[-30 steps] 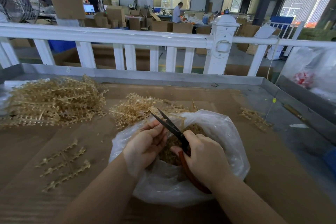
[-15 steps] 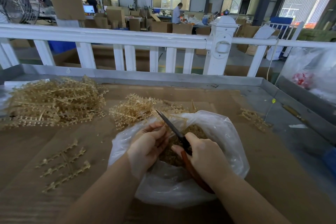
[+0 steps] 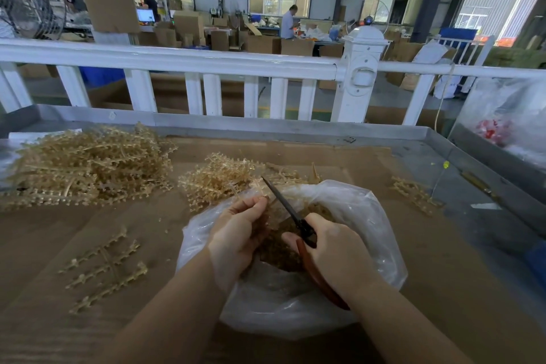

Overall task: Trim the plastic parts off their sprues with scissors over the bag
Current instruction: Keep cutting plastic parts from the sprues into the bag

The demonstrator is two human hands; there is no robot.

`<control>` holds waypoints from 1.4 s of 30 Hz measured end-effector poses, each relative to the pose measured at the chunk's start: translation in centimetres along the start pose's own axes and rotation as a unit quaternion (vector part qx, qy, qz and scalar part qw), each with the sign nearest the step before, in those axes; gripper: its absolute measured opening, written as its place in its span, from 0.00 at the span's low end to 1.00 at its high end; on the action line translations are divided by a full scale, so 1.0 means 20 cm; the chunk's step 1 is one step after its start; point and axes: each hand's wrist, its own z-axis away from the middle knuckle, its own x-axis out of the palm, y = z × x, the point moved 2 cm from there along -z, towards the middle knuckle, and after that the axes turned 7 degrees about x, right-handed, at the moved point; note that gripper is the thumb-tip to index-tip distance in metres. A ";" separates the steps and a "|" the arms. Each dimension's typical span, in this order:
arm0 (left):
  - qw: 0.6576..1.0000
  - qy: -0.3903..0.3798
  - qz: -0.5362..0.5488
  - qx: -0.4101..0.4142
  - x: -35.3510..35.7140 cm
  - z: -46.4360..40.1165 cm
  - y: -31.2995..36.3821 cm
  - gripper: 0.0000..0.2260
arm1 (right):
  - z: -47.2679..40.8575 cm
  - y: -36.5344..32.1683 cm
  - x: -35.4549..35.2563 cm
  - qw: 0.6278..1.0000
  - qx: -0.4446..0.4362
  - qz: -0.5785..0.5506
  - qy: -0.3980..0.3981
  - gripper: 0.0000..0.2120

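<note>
Mid-trim step, over the open clear bag (image 3: 348, 298) sitting on the brown bench (image 3: 443, 275). Right hand (image 3: 334, 248) is curled round the red-brown handles of the scissors (image 3: 291, 210); blades read as closed together, tip pointing up and away toward the far left. Left hand (image 3: 236, 233) is curled, fingertips pinching something small and pale just beside the blades; likely a sprue piece, but it is mostly hidden by the fingers, so can't tell its shape. Both hands hover inside the bag mouth, close together, left fingertips nearly touching the blade side.

Cut parts (image 3: 283, 242) lie as a brownish heap in the bag, right under and between both hands.

Next move, judged: reopen the blades, feed the next part's joint between them, snip so it drops into the bag. Needs the left hand to shift the sprue along, keeping fingertips clear of the blade edge.

Supply: big pile of sprues (image 3: 88, 165) at far left of the bench, well apart from the hands. Smaller pile (image 3: 218, 180) just behind the bag rim, near the left hand. A few loose sprue strips (image 3: 109, 266) lie on the bench left of the left forearm. Another small clump (image 3: 413, 192) sits right of the bag. Plenty left to trim, so the task looks far from done.
</note>
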 end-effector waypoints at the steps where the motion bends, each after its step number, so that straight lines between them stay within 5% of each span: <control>1: 1.000 0.002 0.000 0.002 0.00 0.00 0.00 0.11 | 0.00 0.00 0.00 1.000 0.005 -0.004 0.006 0.14; 7: 0.999 -0.015 0.018 -0.022 0.00 0.01 0.01 0.05 | -0.01 -0.04 -0.02 0.999 -0.013 -0.038 0.037 0.16; 25: 0.999 0.011 0.027 -0.042 0.00 0.02 0.00 0.07 | 0.01 0.00 0.01 0.995 -0.037 0.095 0.017 0.21; 42: 0.996 -0.073 0.027 -0.036 0.02 0.07 0.02 0.07 | -0.02 -0.06 0.06 0.993 -0.053 0.105 0.034 0.19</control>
